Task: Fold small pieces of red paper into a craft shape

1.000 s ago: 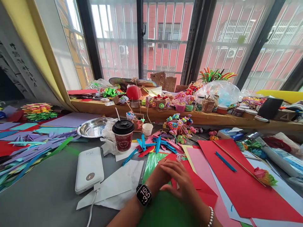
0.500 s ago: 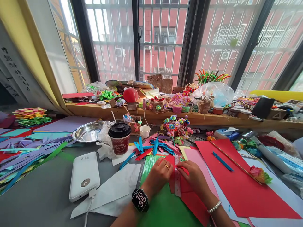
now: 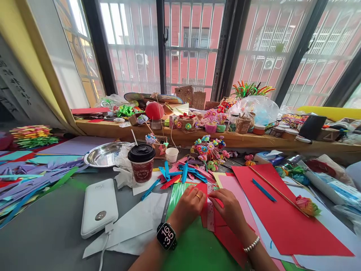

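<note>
Over a green sheet (image 3: pixel 194 246), both hands meet at red paper (image 3: pixel 225 235). My left hand (image 3: pixel 191 201), with a ring and a watch, has its fingers curled on the paper's left part. From the right, my right hand (image 3: pixel 227 203) pinches at the paper with thumb and forefinger; the exact grip is partly hidden. Between the hands a narrow, pale pink patterned strip like a ruler (image 3: pixel 210 216) lies lengthwise on the red paper. Folded blue paper strips (image 3: pixel 184 173) lie just beyond the hands.
To the left stand a lidded cup (image 3: pixel 141 163) with a straw and a white power bank (image 3: pixel 100 207) with its cable. A metal tray (image 3: pixel 91 161) is behind them. Right lies a large red sheet (image 3: pixel 296 222) with a stick-stemmed paper flower (image 3: pixel 307 205). Crafts crowd the windowsill (image 3: pixel 113 128).
The view has shifted slightly. My right fingertips have moved a little along the red paper beside the strip; my left hand stays nearly in place.
</note>
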`<control>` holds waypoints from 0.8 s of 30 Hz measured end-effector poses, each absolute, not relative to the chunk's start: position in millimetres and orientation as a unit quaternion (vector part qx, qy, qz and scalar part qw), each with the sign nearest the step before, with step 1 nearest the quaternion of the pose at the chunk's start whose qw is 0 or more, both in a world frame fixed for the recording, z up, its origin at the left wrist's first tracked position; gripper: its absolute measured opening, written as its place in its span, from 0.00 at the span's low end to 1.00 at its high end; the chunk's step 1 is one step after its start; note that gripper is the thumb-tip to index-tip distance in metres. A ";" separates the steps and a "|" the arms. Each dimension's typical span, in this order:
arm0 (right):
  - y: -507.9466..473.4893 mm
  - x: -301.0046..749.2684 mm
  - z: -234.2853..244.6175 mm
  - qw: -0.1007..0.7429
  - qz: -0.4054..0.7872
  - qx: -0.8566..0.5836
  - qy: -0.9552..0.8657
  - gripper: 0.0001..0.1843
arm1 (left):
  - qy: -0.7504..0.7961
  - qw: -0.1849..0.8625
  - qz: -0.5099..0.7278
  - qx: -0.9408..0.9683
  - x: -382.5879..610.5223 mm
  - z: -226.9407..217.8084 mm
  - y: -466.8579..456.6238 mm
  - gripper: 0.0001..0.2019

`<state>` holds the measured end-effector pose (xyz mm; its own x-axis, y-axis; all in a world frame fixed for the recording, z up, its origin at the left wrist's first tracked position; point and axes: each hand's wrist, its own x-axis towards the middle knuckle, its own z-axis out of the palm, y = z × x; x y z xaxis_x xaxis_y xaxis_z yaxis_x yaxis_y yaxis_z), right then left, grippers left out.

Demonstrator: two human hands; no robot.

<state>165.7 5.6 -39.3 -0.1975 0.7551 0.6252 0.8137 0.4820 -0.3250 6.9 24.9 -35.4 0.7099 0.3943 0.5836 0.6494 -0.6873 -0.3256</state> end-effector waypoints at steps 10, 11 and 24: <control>4.7 160.9 -39.4 0.397 -0.073 -0.484 -0.776 0.12 | -0.280 0.261 -0.256 -0.888 7.3 -35.3 24.7 0.09; 4.6 160.5 -39.5 0.399 -0.076 -0.482 -0.776 0.13 | -0.279 0.260 -0.257 -0.888 7.3 -35.3 24.6 0.09; 3.4 159.2 -41.5 0.382 -0.077 -0.497 -0.776 0.12 | -0.274 0.270 -0.276 -0.881 6.9 -35.2 24.5 0.11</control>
